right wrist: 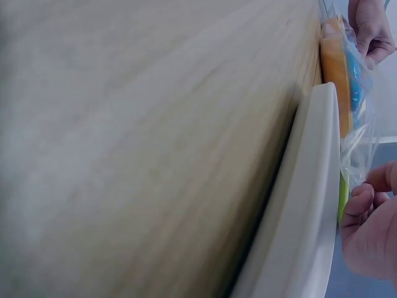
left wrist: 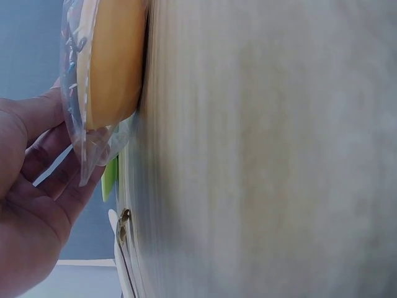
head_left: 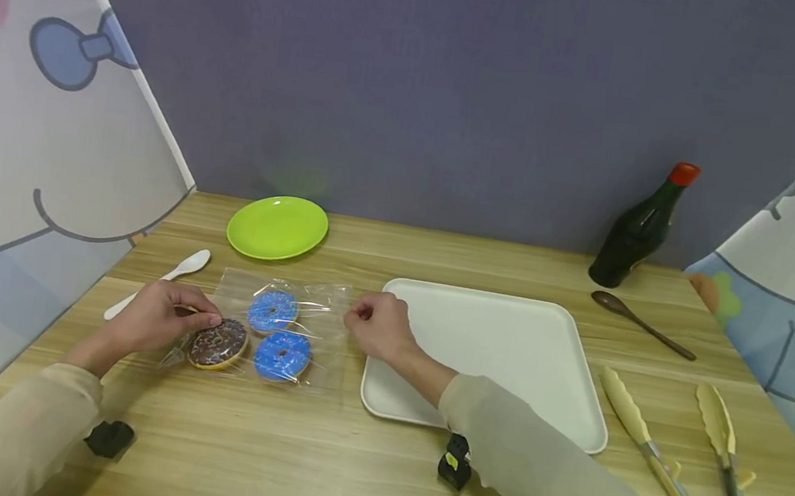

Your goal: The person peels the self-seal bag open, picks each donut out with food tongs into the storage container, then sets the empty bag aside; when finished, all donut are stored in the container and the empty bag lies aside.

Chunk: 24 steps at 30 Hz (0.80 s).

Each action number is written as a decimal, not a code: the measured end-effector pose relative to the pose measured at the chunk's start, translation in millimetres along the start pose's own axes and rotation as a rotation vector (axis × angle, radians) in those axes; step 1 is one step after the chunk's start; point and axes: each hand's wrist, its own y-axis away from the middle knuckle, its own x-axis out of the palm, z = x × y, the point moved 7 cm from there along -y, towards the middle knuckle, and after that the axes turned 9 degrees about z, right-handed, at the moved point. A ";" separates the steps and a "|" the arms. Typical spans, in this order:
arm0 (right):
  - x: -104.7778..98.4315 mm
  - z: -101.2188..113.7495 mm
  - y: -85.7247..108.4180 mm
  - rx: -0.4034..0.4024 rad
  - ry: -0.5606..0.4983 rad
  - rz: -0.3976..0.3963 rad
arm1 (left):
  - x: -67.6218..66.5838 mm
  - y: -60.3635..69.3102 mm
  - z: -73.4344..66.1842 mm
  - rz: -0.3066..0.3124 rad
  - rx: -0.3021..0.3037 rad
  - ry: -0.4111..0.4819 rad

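Note:
A clear plastic bag (head_left: 331,299) lies left of the tray with three doughnuts inside. One is a brown chocolate doughnut (head_left: 218,344); two have blue icing, a rear doughnut (head_left: 274,311) and a front doughnut (head_left: 282,355). My left hand (head_left: 161,322) holds the bag's left end beside the chocolate doughnut. Close up in the left wrist view, the thumb and fingers are around loose plastic (left wrist: 84,149). My right hand (head_left: 380,329) pinches the bag's right edge, over the tray's left rim; the right wrist view shows the plastic (right wrist: 356,155) stretching to those fingertips.
A white tray (head_left: 496,351) sits right of the bag. Behind are a green plate (head_left: 277,227) and a dark bottle (head_left: 638,228) with a red cap. A white spoon (head_left: 193,261) lies left; a brown spoon (head_left: 645,324) and tongs (head_left: 674,481) lie right.

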 end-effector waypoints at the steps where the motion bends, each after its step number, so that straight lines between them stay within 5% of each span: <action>1: -0.1 -0.8 0.5 0.004 -0.008 -0.002 | 0.0 0.0 0.0 -0.001 0.004 -0.002; 24: -11.6 -16.1 10.5 0.062 -0.044 -0.030 | -0.9 0.8 -0.3 0.007 -0.001 0.006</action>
